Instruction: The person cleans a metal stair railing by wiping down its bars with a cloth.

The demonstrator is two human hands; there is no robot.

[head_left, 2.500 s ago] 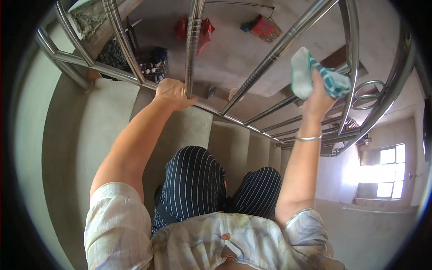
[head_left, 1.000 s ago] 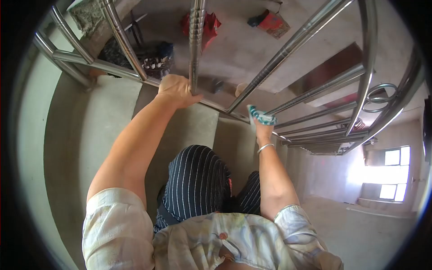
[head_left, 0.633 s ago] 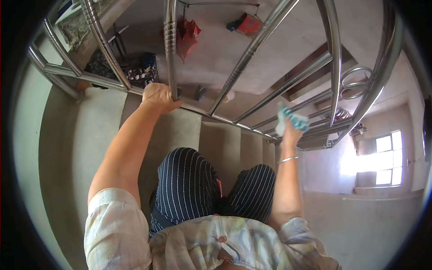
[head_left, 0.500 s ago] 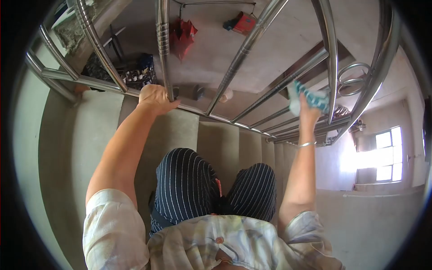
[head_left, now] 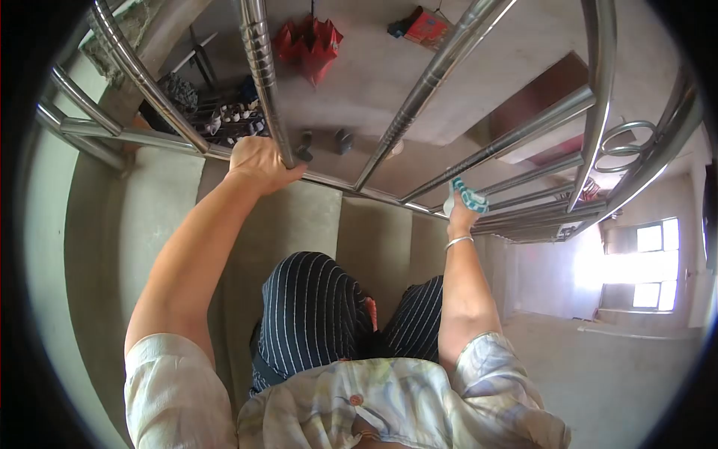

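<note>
My left hand (head_left: 258, 163) is closed round the lower metal rail (head_left: 325, 180) of a stair railing, beside the foot of an upright bar (head_left: 262, 75). A teal-and-white checked cloth (head_left: 473, 197) is bunched in my right hand (head_left: 463, 217), whose fingers are mostly covered by it. This hand is low on the railing, by the bottom of a slanting bar (head_left: 516, 142); the cloth appears to touch the metal there. A bracelet (head_left: 458, 241) circles the right wrist.
Concrete stairs (head_left: 288, 228) lie under and beside my striped trouser legs (head_left: 314, 307). Beyond the bars are a red umbrella (head_left: 308, 45), a red bag (head_left: 425, 28) and a rack of shoes (head_left: 235, 116). Metal rings (head_left: 628, 140) decorate the railing near a bright window (head_left: 657, 266).
My right hand has brought the cloth down and to the left, from higher on the railing to near the lower rail. My left hand keeps its hold; the view has shifted slightly.
</note>
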